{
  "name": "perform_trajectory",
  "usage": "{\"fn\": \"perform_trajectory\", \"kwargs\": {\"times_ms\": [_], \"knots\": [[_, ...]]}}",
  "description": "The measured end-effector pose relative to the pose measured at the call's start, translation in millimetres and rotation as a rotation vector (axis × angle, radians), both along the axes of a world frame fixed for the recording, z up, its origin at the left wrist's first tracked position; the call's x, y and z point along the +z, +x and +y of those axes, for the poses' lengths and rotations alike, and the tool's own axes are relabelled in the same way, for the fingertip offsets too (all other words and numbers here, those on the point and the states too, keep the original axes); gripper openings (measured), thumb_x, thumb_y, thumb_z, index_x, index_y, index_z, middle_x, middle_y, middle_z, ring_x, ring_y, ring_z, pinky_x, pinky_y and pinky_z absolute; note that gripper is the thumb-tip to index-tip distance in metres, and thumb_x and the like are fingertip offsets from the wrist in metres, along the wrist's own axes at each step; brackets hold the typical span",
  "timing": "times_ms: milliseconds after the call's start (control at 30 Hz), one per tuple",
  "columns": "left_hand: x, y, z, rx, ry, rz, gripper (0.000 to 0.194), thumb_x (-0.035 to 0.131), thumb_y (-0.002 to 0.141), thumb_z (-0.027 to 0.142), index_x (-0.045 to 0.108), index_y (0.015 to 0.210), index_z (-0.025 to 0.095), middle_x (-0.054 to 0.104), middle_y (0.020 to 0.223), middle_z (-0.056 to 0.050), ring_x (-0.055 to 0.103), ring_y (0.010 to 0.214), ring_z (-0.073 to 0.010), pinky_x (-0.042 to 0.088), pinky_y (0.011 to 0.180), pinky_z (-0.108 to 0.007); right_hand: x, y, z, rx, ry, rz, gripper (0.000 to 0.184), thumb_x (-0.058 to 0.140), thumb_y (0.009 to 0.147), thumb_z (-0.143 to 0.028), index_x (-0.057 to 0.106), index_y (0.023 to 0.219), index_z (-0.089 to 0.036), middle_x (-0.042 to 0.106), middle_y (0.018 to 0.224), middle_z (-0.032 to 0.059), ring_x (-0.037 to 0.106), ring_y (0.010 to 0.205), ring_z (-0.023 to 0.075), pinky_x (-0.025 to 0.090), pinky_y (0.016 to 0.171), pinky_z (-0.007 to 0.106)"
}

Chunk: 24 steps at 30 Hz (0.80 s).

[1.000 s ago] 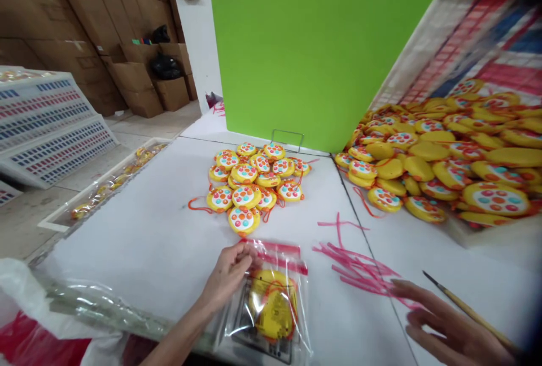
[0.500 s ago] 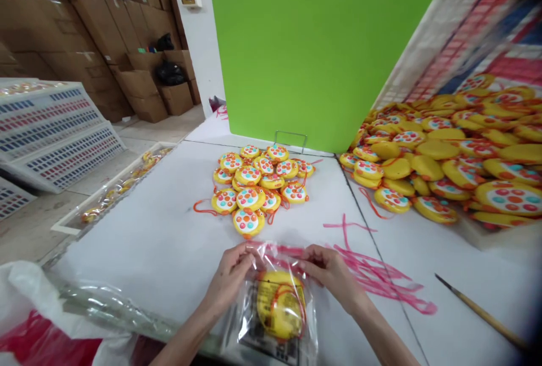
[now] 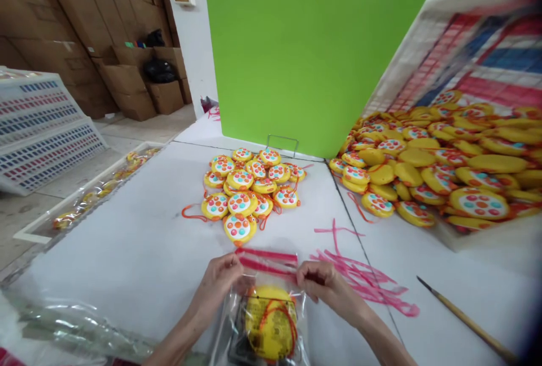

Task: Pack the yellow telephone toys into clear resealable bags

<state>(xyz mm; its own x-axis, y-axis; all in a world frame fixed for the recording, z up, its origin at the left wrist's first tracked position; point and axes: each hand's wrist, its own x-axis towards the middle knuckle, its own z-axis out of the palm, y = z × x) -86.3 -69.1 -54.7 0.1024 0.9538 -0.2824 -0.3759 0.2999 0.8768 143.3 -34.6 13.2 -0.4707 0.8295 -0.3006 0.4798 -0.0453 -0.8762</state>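
The bag point(image 3: 271, 278) lies between the hands at the near edge of the bench point(image 3: 148, 242), its long axis pointing away from the person and its pink-banded top edge running across, from one hand to the other. Neither hand is clearly nearer: the left hand point(image 3: 215, 284) is at the left end of that edge, the right hand point(image 3: 326, 284) at the right end. Each grip is closed, fingers and thumb together on the plastic; the exact contact of the fingertips is hard to make out. The yellow toy point(image 3: 271, 323) is inside the bag, below both grips, on the person's side and midway between them, touched by neither; an orange cord point(image 3: 277, 308) loops over it. Beyond the bag lies a pile point(image 3: 240, 179) of toys; pink strips point(image 3: 364, 278) lie just right of the right hand.
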Motion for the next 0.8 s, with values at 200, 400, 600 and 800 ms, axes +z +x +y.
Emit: {"fn": "perform_trajectory", "kwargs": {"times_ms": [200, 400, 600, 800], "knots": [[9.4, -18.0, -10.2, -0.105, -0.008, 0.01, 0.012, 0.05, 0.065, 0.016, 0.039, 0.062, 0.02, 0.062, 0.064, 0.001, 0.064, 0.073, -0.0199, 0.049, 0.064, -0.029, 22.1, -3.0, 13.1, 0.321, 0.038, -0.209, 0.023, 0.047, 0.07, -0.006, 0.067, 0.074, -0.017, 0.062, 0.068, -0.0012, 0.054, 0.062, 0.0104, 0.04, 0.056, 0.02], [55.5, -115.6, 11.0, 0.376, 0.223, 0.303, 0.012, 0.059, 0.068, 0.02, 0.047, 0.069, 0.017, 0.069, 0.083, -0.003, 0.063, 0.091, -0.0223, 0.046, 0.087, -0.038, 15.7, 8.1, 87.7, 0.046, 0.628, -0.691, 0.034, 0.045, 0.073, -0.01, 0.063, 0.102, -0.015, 0.066, 0.095, 0.0092, 0.062, 0.084, 0.0211, 0.049, 0.076, 0.034], [78.1, -127.5, 20.2, 0.854, 0.442, 0.828, 0.022, 0.051, 0.08, 0.031, 0.053, 0.099, 0.02, 0.057, 0.12, 0.0, 0.053, 0.11, -0.0225, 0.039, 0.098, -0.041, -9.4, -11.5, 149.9, 0.142, 0.884, -0.843, 0.063, 0.046, 0.06, 0.004, 0.05, 0.12, -0.012, 0.047, 0.13, 0.0141, 0.035, 0.123, 0.0296, 0.037, 0.094, 0.045], [25.0, -31.5, 12.1, 0.14, 0.42, 0.76, 0.022, 0.041, 0.083, 0.027, 0.059, 0.093, 0.02, 0.068, 0.092, -0.004, 0.063, 0.09, -0.02, 0.051, 0.077, -0.029, -13.3, -8.4, 139.9, 0.26, 1.038, -0.94, 0.043, 0.045, 0.068, 0.0, 0.056, 0.108, -0.011, 0.058, 0.107, 0.0159, 0.046, 0.106, 0.0288, 0.034, 0.091, 0.043]]}}
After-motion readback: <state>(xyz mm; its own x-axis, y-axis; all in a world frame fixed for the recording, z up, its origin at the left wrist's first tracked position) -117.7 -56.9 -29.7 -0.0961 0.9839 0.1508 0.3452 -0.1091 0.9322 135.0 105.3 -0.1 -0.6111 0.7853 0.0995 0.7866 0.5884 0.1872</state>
